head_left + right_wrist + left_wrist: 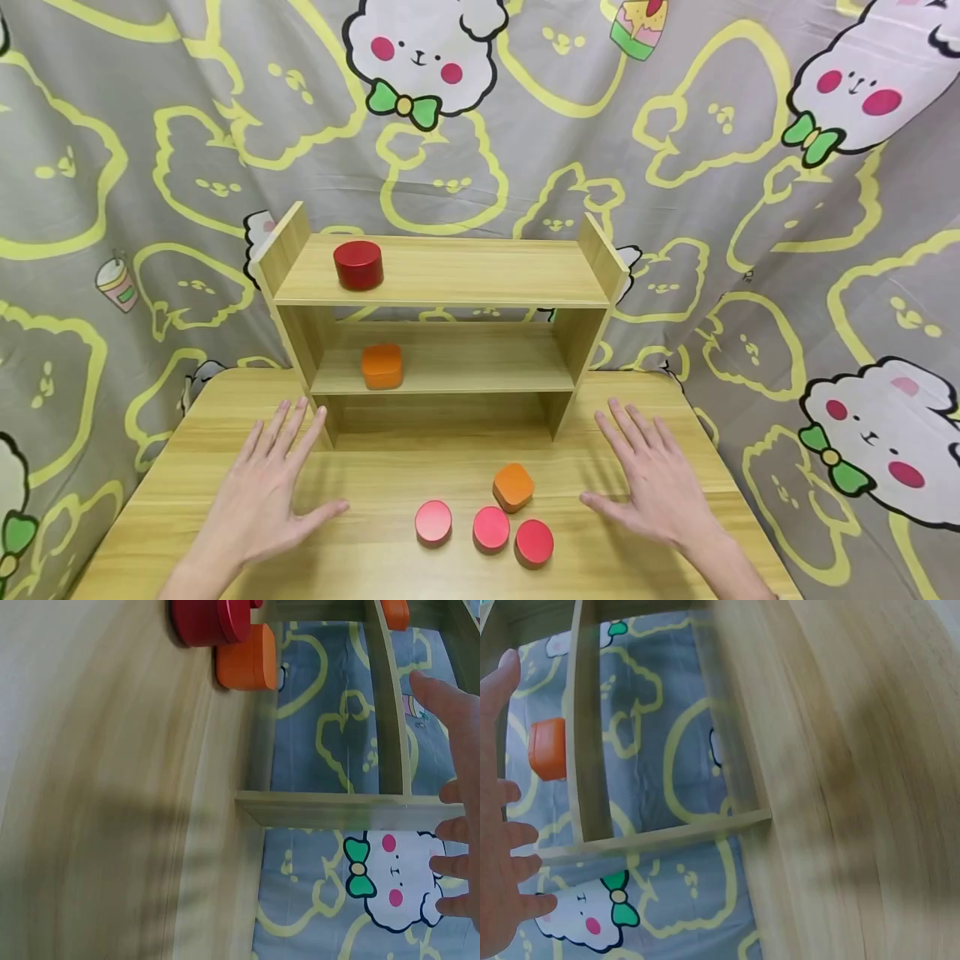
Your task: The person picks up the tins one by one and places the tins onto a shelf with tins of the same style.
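Note:
My left hand [262, 492] is held over the table's left side with fingers spread, holding nothing. On the right, my right hand [652, 479] is spread in the same way, also with nothing in it. Between them on the table are a pink-red round tin [433, 523], two red round tins [491, 529] [534, 543] and an orange rounded-square tin [513, 487]. The orange one lies nearest the right hand. In the left wrist view, another orange tin [548, 748] shows on the shelf beyond the left thumb.
A wooden shelf unit [442, 304] stands at the back of the table [382, 575]. Its top board bears a dark red round tin [358, 267]; the orange tin sits on the middle board's left. A patterned curtain [525, 150] hangs behind and along both sides.

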Action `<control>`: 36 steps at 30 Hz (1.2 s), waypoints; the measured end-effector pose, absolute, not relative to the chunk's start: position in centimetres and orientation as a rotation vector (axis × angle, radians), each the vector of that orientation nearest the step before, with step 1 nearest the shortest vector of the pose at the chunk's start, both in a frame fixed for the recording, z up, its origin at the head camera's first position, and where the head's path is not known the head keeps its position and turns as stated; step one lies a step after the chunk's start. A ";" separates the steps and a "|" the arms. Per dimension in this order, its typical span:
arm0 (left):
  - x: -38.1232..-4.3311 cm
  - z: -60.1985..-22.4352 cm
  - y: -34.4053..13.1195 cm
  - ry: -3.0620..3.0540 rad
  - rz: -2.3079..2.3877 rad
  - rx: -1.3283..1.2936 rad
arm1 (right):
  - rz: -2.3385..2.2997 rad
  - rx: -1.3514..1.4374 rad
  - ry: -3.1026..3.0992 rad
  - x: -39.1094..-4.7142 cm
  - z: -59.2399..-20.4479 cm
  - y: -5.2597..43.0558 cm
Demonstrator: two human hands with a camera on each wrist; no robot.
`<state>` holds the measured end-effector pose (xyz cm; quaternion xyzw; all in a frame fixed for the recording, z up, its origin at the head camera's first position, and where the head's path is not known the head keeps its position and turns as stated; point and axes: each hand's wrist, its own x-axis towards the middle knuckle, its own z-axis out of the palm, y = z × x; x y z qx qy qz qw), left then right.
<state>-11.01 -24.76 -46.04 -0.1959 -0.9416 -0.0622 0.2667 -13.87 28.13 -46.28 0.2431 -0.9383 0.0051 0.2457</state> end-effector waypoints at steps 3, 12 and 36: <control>-11.0 -46.1 -25.1 -2.549 -0.190 -0.509 | -0.005 0.697 -2.556 -13.7 -46.2 27.7; -10.7 -45.9 -26.4 -2.565 -0.385 -0.431 | -0.018 0.863 -2.497 -14.1 -46.2 26.0; -13.0 -45.9 -27.4 -2.228 -1.320 -0.101 | 0.253 1.191 -2.441 -16.6 -49.0 23.6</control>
